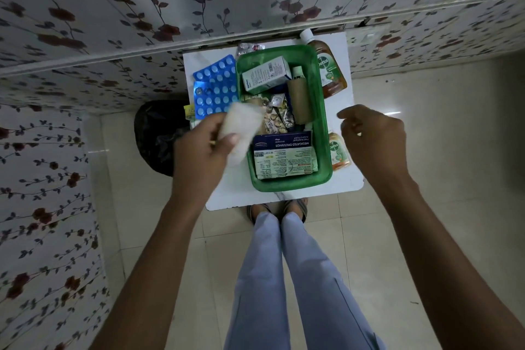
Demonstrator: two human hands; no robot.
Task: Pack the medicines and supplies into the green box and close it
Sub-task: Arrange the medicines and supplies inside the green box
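Packing is partly done, by my reading of this single head view. Starting at the left edge of the white table (pixel 284 196), two blue blister sheets (pixel 216 88) lie outside the box, overlapping each other, with a small yellow-green packet (pixel 188 111) peeking out at the table's left edge beneath them. My left hand (pixel 204 148) hovers over the table just left of the box, its fingers (pixel 227 140) closed around a pale gauze-like pad (pixel 241 129); I judge this to be the item now going in. Near the far edge a small foil strip (pixel 247 49) sits just behind the box rim. The green box (pixel 324 122) stands open in the middle of the table and already holds a white carton (pixel 265 74), a brown tube (pixel 299 101), gold foil strips (pixel 277 118) and a medicated dressings pack (pixel 282 156). My right hand (pixel 372 139) hangs above the right edge, fingers loosely curled and holding nothing. Beside the box's right wall lie a large Dettol bottle (pixel 331 71) at the far right corner and a small Dettol bottle (pixel 339 152) nearer me; both remain unpacked. No lid is visible, so closing is outstanding, and I cannot tell where the lid is.
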